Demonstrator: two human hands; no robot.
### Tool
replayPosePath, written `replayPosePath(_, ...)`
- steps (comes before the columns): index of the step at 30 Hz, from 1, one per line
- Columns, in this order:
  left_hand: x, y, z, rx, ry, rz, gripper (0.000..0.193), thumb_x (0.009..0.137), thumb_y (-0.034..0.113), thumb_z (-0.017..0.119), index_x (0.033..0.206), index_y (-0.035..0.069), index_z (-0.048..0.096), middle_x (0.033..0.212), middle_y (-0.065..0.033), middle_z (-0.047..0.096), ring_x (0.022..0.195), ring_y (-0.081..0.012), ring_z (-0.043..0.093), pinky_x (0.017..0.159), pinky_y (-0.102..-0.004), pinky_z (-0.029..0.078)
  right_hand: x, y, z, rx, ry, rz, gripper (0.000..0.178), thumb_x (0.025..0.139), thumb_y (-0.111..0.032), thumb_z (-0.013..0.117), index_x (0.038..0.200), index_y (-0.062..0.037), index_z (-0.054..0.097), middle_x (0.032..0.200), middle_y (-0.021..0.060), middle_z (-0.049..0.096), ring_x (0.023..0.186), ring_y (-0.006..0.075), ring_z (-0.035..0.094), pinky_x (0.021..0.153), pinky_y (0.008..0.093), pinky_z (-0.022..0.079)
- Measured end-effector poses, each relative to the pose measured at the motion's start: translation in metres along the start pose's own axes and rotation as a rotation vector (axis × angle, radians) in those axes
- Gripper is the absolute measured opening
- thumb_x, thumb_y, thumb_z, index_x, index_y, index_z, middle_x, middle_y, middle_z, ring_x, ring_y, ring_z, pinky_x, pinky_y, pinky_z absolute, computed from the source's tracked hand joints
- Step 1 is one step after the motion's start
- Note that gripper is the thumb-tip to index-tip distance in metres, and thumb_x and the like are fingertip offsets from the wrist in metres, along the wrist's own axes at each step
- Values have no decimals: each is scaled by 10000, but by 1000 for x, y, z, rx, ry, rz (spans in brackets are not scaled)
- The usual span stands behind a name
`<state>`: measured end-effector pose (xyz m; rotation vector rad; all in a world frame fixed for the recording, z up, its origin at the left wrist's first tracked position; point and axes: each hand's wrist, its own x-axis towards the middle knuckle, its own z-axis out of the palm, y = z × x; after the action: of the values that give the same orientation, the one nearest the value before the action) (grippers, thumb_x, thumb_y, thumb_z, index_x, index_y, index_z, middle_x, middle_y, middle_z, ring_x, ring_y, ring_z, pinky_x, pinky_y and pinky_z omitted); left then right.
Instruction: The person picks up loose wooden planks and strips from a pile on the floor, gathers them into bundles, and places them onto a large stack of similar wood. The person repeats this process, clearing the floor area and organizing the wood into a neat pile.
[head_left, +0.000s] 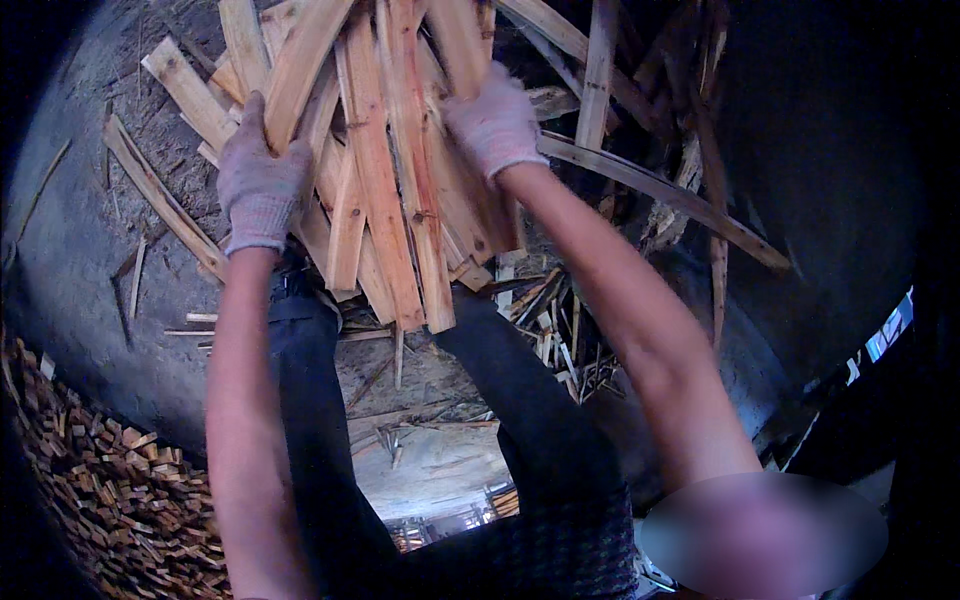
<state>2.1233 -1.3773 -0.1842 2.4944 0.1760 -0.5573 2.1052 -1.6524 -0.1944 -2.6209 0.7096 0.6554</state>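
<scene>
A loose heap of reddish-brown wooden slats [375, 190] lies in front of me, its pieces overlapping at many angles. My left hand [262, 175], in a pale knitted work glove, is closed round the lower end of a wooden slat [305, 70] that slants up to the right. On the other side of the heap, my right hand [495, 122], gloved alike, grips another wooden slat [458, 40]; its fingers are partly hidden behind the wood. Between my hands, two long slats with reddish streaks point down toward my legs. The far ends of the held slats run out of view.
My dark-trousered legs [535, 400] stand below the heap. Several long, rough strips [670, 190] lie to the right, with thin splinters [560, 340] beside my leg. A curved strip [160, 195] rests on the grey ground at left. Many cut wood pieces [130, 500] are piled at lower left.
</scene>
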Motion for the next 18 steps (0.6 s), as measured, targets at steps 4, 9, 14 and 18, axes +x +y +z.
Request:
replayPosePath(4, -29, -12, 33, -67, 59, -128, 740, 859, 256, 716, 1518, 16, 480, 1417, -295, 576, 1315, -431, 566, 1124, -464, 444, -60, -39, -9, 36, -221, -268, 655, 894, -464, 699, 1307, 21, 548, 1140, 293, 691, 1022, 447, 705, 912, 511, 575)
replayPosePath(9, -76, 3, 21, -128, 3, -353, 746, 881, 226, 721, 1532, -1, 436, 1444, -299, 540, 1324, -442, 547, 1142, -469, 418, 6, -36, -47, -74, -177, -319, 520, 895, -429, 713, 1229, -42, 625, 1102, 196, 719, 1006, 379, 722, 862, 506, 594)
replayPosePath(14, -79, 2, 28, -271, -42, -380, 770, 890, 214, 722, 1535, -41, 387, 1450, -298, 525, 1323, -421, 548, 1109, -454, 450, 95, 35, -61, -512, 254, -273, 560, 918, -376, 702, 1372, -82, 553, 1132, 182, 714, 1084, 329, 683, 916, 495, 537)
replayPosePath(18, -80, 11, 21, -422, -101, -362, 731, 918, 188, 698, 1539, -35, 383, 1432, -285, 543, 1314, -370, 563, 1080, -419, 473, 95, 30, -70, -383, -155, -369, 490, 866, -394, 714, 1212, -57, 633, 1045, 237, 720, 998, 409, 705, 885, 499, 562)
